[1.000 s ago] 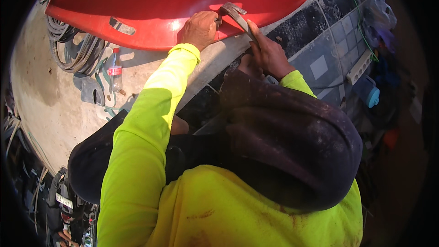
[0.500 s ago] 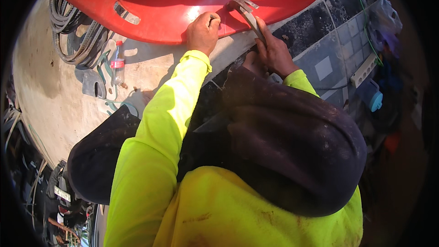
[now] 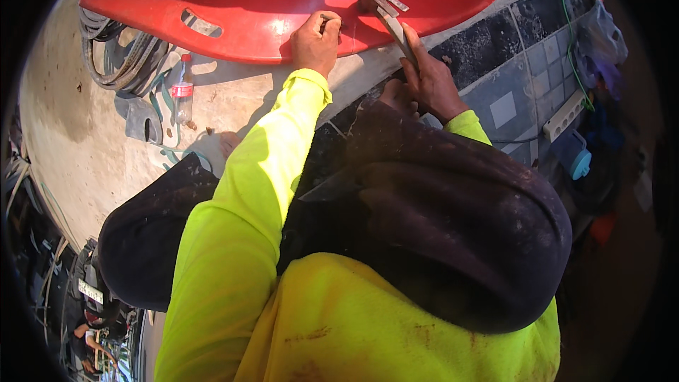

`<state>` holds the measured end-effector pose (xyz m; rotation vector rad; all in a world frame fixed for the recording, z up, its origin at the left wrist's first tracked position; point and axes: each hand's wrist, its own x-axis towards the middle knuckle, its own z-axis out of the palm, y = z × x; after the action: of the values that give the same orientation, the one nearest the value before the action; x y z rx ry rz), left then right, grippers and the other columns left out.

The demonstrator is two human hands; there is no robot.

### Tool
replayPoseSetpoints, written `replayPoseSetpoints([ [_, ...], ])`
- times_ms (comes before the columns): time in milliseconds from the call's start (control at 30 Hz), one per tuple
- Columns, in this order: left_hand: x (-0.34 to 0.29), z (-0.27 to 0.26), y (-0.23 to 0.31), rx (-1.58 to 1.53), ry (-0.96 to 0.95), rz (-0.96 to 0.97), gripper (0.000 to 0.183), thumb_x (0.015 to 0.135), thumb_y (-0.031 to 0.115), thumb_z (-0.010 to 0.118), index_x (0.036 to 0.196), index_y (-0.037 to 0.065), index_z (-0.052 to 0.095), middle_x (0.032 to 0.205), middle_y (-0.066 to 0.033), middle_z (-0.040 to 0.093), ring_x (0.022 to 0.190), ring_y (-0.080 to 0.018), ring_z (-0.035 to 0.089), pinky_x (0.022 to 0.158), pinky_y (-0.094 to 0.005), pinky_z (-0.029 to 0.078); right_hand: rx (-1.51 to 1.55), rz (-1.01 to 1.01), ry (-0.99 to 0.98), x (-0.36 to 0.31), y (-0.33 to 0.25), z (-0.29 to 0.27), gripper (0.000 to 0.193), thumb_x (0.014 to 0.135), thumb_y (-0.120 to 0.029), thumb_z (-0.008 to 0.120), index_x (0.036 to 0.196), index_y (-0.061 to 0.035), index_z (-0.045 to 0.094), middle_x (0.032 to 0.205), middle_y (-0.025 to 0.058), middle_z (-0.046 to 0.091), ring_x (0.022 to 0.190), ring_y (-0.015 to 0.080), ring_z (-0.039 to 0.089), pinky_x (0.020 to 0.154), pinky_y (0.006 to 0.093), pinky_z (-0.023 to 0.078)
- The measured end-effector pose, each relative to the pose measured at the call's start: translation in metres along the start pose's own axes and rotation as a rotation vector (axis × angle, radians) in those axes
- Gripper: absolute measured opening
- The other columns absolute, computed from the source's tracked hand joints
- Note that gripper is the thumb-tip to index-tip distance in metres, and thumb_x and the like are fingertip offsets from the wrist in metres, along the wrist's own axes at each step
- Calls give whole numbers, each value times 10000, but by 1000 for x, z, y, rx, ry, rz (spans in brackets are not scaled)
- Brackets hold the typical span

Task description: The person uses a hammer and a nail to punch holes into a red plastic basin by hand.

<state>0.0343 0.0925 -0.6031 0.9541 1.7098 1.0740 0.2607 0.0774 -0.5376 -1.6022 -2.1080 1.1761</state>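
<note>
A large red plastic tub with handle slots in its rim lies across the top of the view. My left hand is at its near rim, thumb and fingers pinched together; what they hold, if anything, is too small to make out. My right hand is wrapped round the handle of a claw hammer. The hammer's metal head is over the tub's red wall, just right of my left hand and apart from it. Both forearms wear bright yellow sleeves.
Left of my arm are a plastic bottle with a red cap, coiled hose and a sandal. On the right lie a white power strip, a green cord, a blue-lidded container and a plastic bag.
The hammer has shifted slightly to the right, away from my left hand. My left hand stays pinched at the tub's rim. The whole view has moved a little.
</note>
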Motion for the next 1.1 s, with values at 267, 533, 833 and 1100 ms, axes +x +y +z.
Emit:
replayPoseSetpoints([
  [267, 7, 5, -12, 166, 2, 114, 102, 898, 93, 626, 935, 19, 686, 684, -19, 637, 640, -73, 582, 603, -260, 485, -8, -4, -10, 2, -5, -3, 671, 955, -72, 594, 1557, -140, 304, 1062, 286, 647, 994, 450, 655, 825, 445, 524],
  [533, 9, 5, -13, 165, -21, 312, 89, 880, 44, 617, 937, 10, 677, 784, -89, 688, 701, -163, 667, 660, -314, 525, -20, 10, -35, 3, -5, -6, 669, 958, -110, 580, 1557, -170, 289, 1048, 275, 650, 957, 459, 645, 808, 490, 520],
  [833, 9, -2, -10, 182, -129, 234, 91, 882, 62, 639, 929, 21, 705, 878, -82, 712, 764, -211, 703, 716, -309, 555, 27, -138, 3, -1, -47, -26, 664, 969, -114, 567, 1564, -160, 276, 1006, 262, 656, 920, 448, 652, 777, 499, 528],
  [1100, 14, 4, -21, 243, -151, 107, 136, 860, 192, 675, 922, 83, 728, 919, -116, 710, 850, -294, 696, 758, -375, 550, -194, -134, -214, 17, -66, -61, 616, 963, -86, 599, 1529, -132, 363, 1123, 251, 654, 974, 417, 673, 771, 447, 557],
])
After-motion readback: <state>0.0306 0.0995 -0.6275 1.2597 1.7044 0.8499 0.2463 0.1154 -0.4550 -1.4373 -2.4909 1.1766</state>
